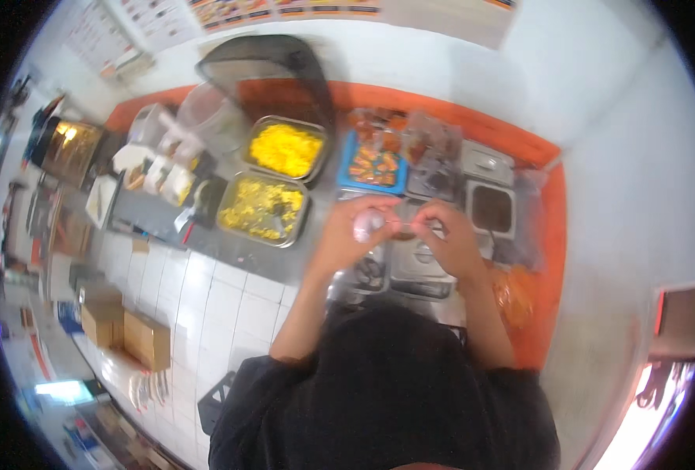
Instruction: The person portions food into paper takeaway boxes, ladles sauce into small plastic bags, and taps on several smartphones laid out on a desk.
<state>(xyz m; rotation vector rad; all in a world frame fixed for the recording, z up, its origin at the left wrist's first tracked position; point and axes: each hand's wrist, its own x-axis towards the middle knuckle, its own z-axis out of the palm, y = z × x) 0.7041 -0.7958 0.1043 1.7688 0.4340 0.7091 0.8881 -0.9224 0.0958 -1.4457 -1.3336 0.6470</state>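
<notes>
My left hand (343, 235) grips a small, rounded clear plastic bag (361, 228) with pale pinkish contents, near its neck. A thin strand (405, 223), perhaps a rubber band, stretches from the bag to the fingertips of my right hand (458, 244), which pinch its other end. Both hands are above the counter, over steel food pans. Below the right hand lies a steel pan lid (419, 267). Just beyond the hands sits a blue tray (343, 171) of small colourful packets. What the bag holds is too blurred to tell.
Two steel trays of yellow food (286, 150) (259, 205) stand to the left. At the right are a pan of dark brown food (492, 208), a lidded pan (488, 163) and an orange plastic bag (515, 294). Cardboard boxes (146, 341) rest on the tiled floor.
</notes>
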